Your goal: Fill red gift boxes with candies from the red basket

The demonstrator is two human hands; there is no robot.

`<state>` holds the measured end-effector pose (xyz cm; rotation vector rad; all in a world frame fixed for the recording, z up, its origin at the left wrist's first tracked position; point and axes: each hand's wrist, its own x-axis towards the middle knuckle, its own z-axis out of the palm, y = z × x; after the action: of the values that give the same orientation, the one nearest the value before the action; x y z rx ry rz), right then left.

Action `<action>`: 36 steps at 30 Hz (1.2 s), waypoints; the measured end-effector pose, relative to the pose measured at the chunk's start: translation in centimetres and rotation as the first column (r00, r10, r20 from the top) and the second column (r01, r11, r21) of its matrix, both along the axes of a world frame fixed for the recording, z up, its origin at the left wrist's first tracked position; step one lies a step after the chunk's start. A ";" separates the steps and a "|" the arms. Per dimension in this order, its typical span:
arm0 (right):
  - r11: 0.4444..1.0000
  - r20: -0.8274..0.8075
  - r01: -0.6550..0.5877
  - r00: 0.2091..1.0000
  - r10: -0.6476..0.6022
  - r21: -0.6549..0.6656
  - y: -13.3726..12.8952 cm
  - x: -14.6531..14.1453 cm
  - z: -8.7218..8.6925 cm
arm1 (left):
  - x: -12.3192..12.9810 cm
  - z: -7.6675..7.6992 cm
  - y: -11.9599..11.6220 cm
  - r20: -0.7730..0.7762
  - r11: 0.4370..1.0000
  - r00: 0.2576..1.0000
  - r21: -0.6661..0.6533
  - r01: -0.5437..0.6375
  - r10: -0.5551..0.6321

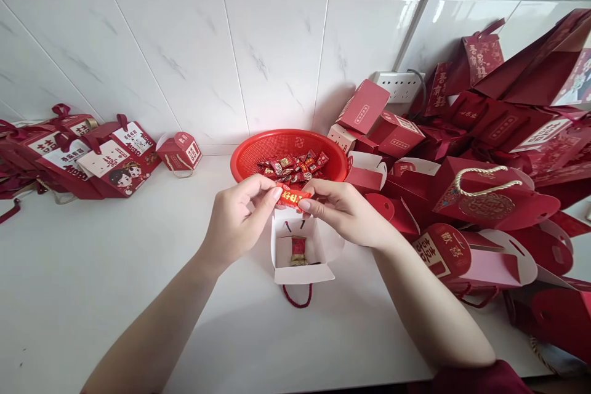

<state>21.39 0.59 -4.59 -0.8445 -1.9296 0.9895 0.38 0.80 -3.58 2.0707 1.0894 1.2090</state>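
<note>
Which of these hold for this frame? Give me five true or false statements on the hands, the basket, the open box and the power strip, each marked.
1. Both the left hand and the right hand hold one red wrapped sweet. True.
2. A dark red cord loops out on the near side of the open box. True.
3. The open box is empty. False: a red and gold packet lies inside.
4. The red basket holds wrapped sweets. True.
5. The power strip is left of the basket. False: it is to the right.
</note>
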 end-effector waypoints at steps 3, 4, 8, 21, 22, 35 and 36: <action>0.999 -0.033 -0.046 0.998 0.047 0.008 0.0 0.2 0.1 | 0.1 0.1 0.1 0.094 0.990 0.992 -0.109 0.093 -0.083; 0.998 -0.036 -0.059 0.998 0.059 0.010 -0.1 0.3 0.1 | 0.1 0.2 0.1 0.116 0.983 0.987 -0.139 0.123 -0.107; 0.994 -0.049 -0.113 0.993 0.112 -0.013 -0.2 0.6 0.3 | 0.0 0.6 0.2 0.124 0.954 0.977 -0.223 0.200 -0.176; 0.987 0.087 0.117 0.988 -0.126 0.106 -0.5 1.4 0.9 | -1.2 1.7 0.2 -0.323 0.969 0.921 -0.182 0.165 -0.218; 0.988 0.131 0.120 0.982 -0.133 0.100 -0.5 1.5 0.9 | -1.4 1.8 0.3 -0.401 0.969 0.888 -0.182 0.165 -0.227; 0.958 0.245 0.215 0.935 -0.258 0.191 -0.2 2.4 1.1 | -1.4 0.4 1.0 -0.641 0.857 0.584 -0.468 0.218 -0.498; 0.955 0.250 0.223 0.930 -0.268 0.193 -0.2 2.6 1.2 | -1.4 0.3 1.0 -0.646 0.861 0.584 -0.463 0.212 -0.492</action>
<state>23.95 0.40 -3.39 -1.1440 -2.0378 0.5805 -1.00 1.77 -3.27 2.3773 1.0081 -0.1139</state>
